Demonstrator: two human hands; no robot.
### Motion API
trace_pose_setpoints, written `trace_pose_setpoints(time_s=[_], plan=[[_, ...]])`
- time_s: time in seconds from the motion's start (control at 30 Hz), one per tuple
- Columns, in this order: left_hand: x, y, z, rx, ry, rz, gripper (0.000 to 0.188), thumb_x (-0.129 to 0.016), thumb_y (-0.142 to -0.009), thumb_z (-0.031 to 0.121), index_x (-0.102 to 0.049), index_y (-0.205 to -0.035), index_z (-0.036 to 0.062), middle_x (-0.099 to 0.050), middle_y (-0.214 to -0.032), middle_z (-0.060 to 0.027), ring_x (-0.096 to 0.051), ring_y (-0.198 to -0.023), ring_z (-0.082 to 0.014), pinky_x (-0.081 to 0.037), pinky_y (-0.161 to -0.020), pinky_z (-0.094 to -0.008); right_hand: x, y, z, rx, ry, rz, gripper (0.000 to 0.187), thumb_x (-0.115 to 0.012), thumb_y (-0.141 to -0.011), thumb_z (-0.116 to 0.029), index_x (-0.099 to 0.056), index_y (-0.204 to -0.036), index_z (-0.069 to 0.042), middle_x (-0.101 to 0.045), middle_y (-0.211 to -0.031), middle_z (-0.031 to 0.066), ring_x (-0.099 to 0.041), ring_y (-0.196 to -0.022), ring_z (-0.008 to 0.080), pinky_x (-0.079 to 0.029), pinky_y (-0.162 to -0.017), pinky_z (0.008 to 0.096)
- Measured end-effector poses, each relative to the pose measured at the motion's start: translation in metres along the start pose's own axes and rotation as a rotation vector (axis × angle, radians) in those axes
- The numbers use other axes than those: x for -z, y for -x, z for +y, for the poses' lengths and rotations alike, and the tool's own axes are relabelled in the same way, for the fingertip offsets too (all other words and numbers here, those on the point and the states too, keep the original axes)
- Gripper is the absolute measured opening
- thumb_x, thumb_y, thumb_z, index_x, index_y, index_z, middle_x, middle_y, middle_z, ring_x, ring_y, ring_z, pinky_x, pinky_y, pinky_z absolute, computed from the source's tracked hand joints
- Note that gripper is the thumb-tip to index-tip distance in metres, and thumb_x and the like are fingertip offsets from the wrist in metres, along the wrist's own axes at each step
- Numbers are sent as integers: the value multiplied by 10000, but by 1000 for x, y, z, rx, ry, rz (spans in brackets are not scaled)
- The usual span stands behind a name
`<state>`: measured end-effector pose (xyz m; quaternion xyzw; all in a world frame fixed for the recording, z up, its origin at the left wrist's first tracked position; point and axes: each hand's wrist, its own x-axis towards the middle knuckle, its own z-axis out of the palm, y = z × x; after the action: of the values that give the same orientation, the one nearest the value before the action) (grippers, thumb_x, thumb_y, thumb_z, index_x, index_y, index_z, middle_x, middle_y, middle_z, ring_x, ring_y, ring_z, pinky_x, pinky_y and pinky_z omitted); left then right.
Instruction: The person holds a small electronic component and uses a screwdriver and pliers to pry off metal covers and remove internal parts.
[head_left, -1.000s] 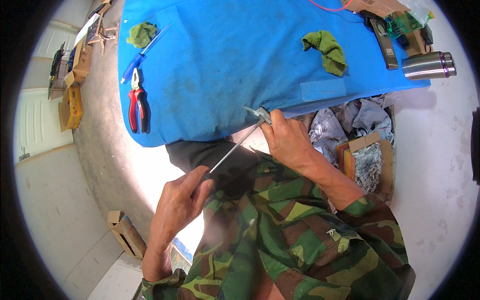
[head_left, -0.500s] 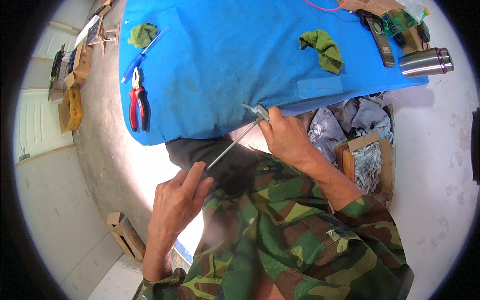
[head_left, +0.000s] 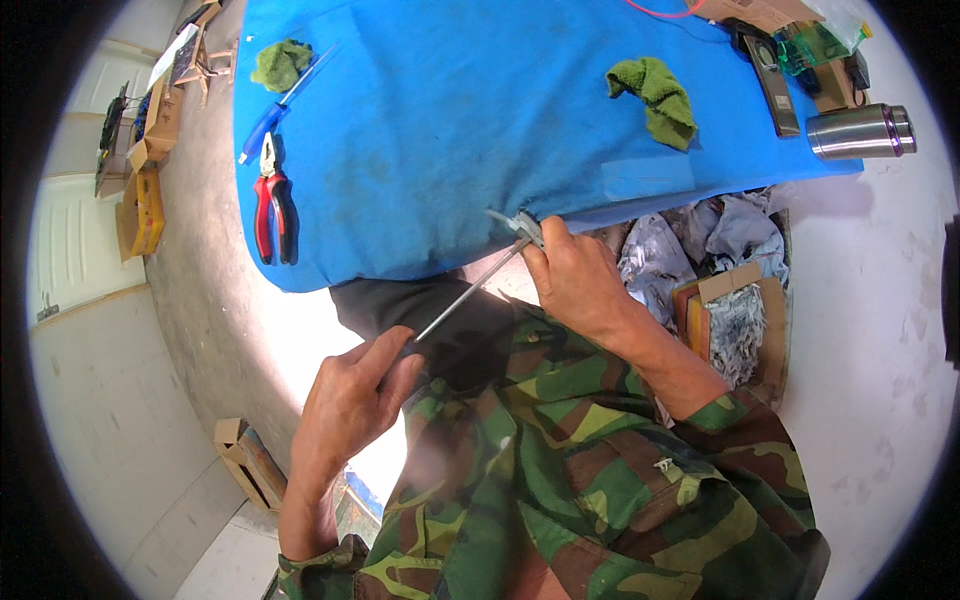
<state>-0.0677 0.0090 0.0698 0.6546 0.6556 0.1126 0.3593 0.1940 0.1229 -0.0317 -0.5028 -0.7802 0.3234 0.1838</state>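
My left hand [head_left: 350, 400] grips the lower end of a thin metal rod [head_left: 465, 300] that slants up to the right, in front of my camouflage jacket. My right hand [head_left: 580, 280] pinches a small grey metal piece [head_left: 515, 222] at the rod's upper end, right at the near edge of the blue-covered table [head_left: 450, 120]. The handle end of the rod is hidden inside my left fist.
Red-handled pliers [head_left: 272, 200] and a blue pen-like tool [head_left: 275, 110] lie at the table's left. Two green rags [head_left: 655, 95] [head_left: 280, 62], a steel mug [head_left: 860, 130] and a black device [head_left: 770, 70] lie farther back. A box of scrap [head_left: 735, 320] sits on the floor at right; cardboard boxes [head_left: 140, 200] at left.
Both hands keep their hold on the rod and metal piece; my left hand has shifted slightly. The view has tilted a little, nothing else moved.
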Motion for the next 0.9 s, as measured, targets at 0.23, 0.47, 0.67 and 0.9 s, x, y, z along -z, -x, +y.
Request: trace_pose_setpoints(time_s=[0.23,0.47,0.67,0.9], plan=[[-14,6,-7,46,136,-7,234,-699,-1010,156,-710,-1173,-11,-673,-745,-167,-628,-593,-190,-478,-556,-349,1,0,2,11,-50,-11,313,-663,-1018,-246,-539,-966,37,-666,-720,301,-665,-716,542,-519,-638,614],[-14,7,-1,-15,-55,105,259,-720,-991,163,-702,-1217,37,-735,-849,-183,-695,-635,-270,-521,-572,-387,-5,2,5,-32,-71,31,291,-656,-1009,-244,-559,-978,29,-666,-748,299,-655,-743,538,-490,-662,618],[-9,11,8,-34,-167,101,284,-734,-977,170,-688,-1236,63,-733,-836,-174,-715,-644,-316,-535,-567,-419,7,-1,3,-41,-88,-34,210,-663,-983,-148,-568,-996,39,-660,-801,307,-649,-800,528,-469,-683,599],[-7,4,7,-46,-189,74,283,-738,-972,176,-698,-1231,68,-743,-852,-182,-717,-643,-323,-530,-560,-428,6,0,10,8,-136,-47,205,-656,-978,-138,-570,-1016,44,-658,-826,320,-639,-831,548,-466,-698,596]])
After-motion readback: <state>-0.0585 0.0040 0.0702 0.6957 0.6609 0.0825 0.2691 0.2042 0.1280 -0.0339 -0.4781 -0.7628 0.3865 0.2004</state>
